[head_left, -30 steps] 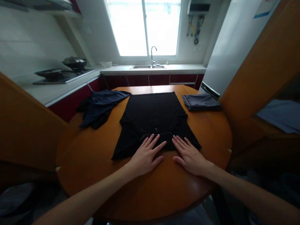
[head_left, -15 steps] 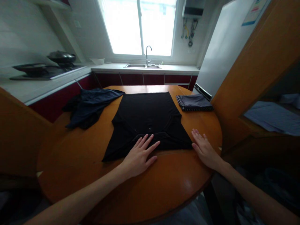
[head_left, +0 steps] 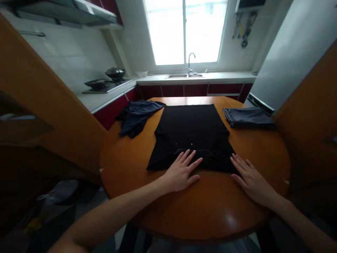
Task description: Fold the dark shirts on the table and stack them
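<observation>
A black shirt lies spread flat on the round wooden table, its neckline toward me. My left hand rests palm down at its near edge, fingers spread over the cloth by the collar. At the near right corner of the shirt, my right hand lies with fingers outstretched, the fingertips touching or just beside the cloth. Neither hand grips anything.
A crumpled dark blue garment lies at the table's far left. Folded grey-blue cloth with a patterned edge sits at the far right. Beyond are a counter with a sink, a stove with a pan, and a fridge.
The view has turned left, so everything sits further right in the picture. The shirt's near left corner looks straighter. Both hands remain flat near the shirt's close edge.
</observation>
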The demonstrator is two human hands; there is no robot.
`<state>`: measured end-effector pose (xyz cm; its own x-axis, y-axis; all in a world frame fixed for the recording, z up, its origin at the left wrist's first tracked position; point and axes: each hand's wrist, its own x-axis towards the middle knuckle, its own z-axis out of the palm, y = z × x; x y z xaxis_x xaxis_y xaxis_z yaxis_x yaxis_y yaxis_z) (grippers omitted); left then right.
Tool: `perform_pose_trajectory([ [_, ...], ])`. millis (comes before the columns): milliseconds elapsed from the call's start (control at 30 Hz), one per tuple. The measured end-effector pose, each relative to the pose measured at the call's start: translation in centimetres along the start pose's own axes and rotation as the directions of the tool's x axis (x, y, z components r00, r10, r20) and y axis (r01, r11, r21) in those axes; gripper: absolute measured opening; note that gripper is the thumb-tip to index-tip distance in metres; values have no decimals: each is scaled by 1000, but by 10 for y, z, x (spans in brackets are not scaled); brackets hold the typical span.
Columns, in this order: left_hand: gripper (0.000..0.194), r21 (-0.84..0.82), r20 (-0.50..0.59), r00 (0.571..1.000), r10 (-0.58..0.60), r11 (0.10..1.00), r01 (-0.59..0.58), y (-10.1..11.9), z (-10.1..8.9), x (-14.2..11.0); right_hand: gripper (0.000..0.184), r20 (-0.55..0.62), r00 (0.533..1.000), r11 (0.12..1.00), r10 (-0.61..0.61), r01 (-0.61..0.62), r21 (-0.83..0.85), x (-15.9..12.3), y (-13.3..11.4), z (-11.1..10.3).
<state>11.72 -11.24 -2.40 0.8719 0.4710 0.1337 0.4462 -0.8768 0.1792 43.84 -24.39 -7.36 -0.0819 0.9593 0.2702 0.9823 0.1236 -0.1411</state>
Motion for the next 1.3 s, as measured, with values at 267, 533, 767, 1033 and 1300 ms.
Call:
perform_pose_trajectory([
  [267,58,-38,-30,999,13,999,-14,2,-4,0,68,-105,969,974,-224,227,16,42,-65,-4],
  [533,73,103,36,989,-143,985,139,-35,-20,-57,73,17,937,934,-350,348,84,57,-89,11],
  [767,86,169,148,969,-197,971,171,-32,-24,-109,78,37,937,934,-348,342,106,56,-87,10],
  [1033,87,200,37,987,-159,969,149,-26,-19,-139,74,80,938,936,-337,324,140,58,-92,-3],
  [1300,72,181,-99,995,-34,982,52,-20,-22,-105,77,70,953,941,-294,276,196,59,-93,-17],
])
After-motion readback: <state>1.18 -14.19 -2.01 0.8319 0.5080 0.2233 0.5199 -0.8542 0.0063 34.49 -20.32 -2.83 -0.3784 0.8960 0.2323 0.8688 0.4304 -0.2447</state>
